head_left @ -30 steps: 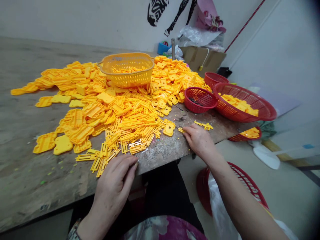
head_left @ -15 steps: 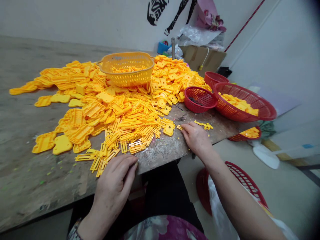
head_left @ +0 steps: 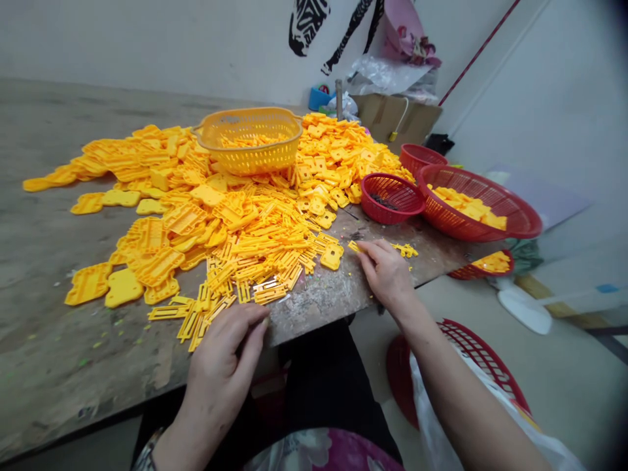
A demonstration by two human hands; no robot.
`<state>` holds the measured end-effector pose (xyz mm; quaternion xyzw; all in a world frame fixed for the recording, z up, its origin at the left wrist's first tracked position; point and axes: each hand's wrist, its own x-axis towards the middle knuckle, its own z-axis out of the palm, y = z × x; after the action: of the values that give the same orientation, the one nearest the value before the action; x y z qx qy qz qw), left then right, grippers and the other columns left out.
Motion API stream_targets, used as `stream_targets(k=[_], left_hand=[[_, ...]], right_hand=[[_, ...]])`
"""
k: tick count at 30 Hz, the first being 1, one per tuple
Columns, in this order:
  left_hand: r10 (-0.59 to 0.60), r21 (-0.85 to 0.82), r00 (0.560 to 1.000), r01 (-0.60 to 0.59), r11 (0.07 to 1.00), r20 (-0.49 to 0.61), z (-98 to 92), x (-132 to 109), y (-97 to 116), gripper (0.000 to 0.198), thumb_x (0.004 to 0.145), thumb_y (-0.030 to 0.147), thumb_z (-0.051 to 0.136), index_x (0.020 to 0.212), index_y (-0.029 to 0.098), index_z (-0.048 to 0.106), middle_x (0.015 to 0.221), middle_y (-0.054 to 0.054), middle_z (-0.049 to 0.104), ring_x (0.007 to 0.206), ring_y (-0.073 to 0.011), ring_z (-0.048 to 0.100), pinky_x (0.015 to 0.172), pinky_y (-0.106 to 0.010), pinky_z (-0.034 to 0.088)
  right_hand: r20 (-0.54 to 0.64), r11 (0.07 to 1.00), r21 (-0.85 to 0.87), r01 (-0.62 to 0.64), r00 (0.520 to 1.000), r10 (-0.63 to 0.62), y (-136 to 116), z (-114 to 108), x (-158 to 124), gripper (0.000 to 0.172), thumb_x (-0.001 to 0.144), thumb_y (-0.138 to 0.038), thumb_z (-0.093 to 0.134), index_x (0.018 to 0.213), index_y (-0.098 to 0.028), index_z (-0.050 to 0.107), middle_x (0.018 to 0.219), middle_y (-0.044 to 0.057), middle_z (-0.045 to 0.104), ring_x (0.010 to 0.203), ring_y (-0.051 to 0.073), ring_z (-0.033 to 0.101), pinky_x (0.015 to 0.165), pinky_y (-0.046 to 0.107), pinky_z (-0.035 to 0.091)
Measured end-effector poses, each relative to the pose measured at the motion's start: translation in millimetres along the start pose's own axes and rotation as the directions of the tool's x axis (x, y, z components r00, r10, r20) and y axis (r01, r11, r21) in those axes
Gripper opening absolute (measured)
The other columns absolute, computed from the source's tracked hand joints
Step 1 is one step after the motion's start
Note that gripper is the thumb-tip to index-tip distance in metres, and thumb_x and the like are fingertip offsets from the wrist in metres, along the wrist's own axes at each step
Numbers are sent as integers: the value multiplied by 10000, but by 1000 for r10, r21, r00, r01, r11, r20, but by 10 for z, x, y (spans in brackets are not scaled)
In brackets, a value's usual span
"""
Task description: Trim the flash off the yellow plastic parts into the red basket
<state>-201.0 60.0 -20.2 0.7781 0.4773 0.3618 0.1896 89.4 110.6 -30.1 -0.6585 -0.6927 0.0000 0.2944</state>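
Observation:
Between the thumb and fingertips of my right hand [head_left: 387, 271] sits a small yellow slotted plastic strip [head_left: 354, 246], just above the table's front right part. My left hand [head_left: 230, 347] rests at the table edge, its thumb and index fingertips together; whatever they may hold is hidden. Just beyond it spreads a heap of similar yellow slotted strips [head_left: 267, 252]. A yellow plastic plate with a hole [head_left: 331, 256] lies left of my right hand. Small yellow bits [head_left: 406, 250] lie behind that hand, partly covered by it.
A yellow basket [head_left: 250, 160] sits on the heap. Larger yellow plates [head_left: 122, 286] lie at the left. On the right are a small red basket [head_left: 392, 212] with dark pieces and a wide red basket [head_left: 524, 226] with yellow parts. Another red basket [head_left: 483, 337] stands below the table.
My right hand has shifted slightly and covers more of the small yellow bits behind it, with the strip tilted a little differently. My left hand stays nearly in place.

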Motion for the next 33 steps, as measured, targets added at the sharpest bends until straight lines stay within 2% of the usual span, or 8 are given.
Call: stream_targets(k=[6,8,10,13,16,22,33], left_hand=[[-211,-233,975,221,947,67,57,118,123,195,876,311,544,1025,221,631,1002,-39,664,918,-179,625,799,-306,507],[-314,-354,942,334,873,116,90,176,185,258,868,355,552,1079,223,618,1007,-42,668,889,-175,635,752,-293,522],[-402,-479,897,439,760,185,120,246,258,313,856,389,566,1113,214,598,951,-38,674,803,-156,640,683,-266,528],[-454,-617,855,502,606,251,153,353,352,322,845,398,580,1090,189,593,892,-33,674,725,-127,627,622,-228,518],[-450,-690,846,507,517,285,177,415,392,282,847,393,578,1039,188,611,861,-20,658,702,-112,615,597,-214,513],[-428,-703,854,498,508,296,211,414,390,254,848,393,578,981,182,623,811,-14,644,676,-113,611,583,-215,505],[-413,-665,870,478,574,269,256,389,343,223,863,372,560,822,163,627,716,11,605,610,-83,574,558,-179,488]], right_hand=[[-90,983,173,59,995,-44,-120,-73,-99,264,925,-227,454,1115,-183,632,1030,89,641,961,186,602,876,315,483],[-110,966,238,97,991,-73,-200,-99,-153,253,918,-227,476,1112,-187,634,1024,87,641,955,187,605,863,326,493],[-114,946,295,135,988,-106,-295,-122,-217,246,907,-212,505,1114,-184,636,1014,86,642,945,184,606,847,328,500],[-100,920,355,168,985,-141,-440,-141,-315,256,896,-177,527,1128,-179,633,1005,85,640,938,175,606,836,318,503],[-74,895,401,195,981,-180,-563,-143,-396,272,894,-148,527,1146,-178,625,1018,85,641,951,168,604,840,309,505],[-61,874,421,243,969,-240,-702,-119,-480,281,884,-116,535,1150,-137,624,1010,97,642,953,160,598,837,289,506],[-18,879,407,251,964,-267,-786,-15,-541,286,893,-131,522,1166,-144,609,1015,98,634,940,174,598,822,312,513]])
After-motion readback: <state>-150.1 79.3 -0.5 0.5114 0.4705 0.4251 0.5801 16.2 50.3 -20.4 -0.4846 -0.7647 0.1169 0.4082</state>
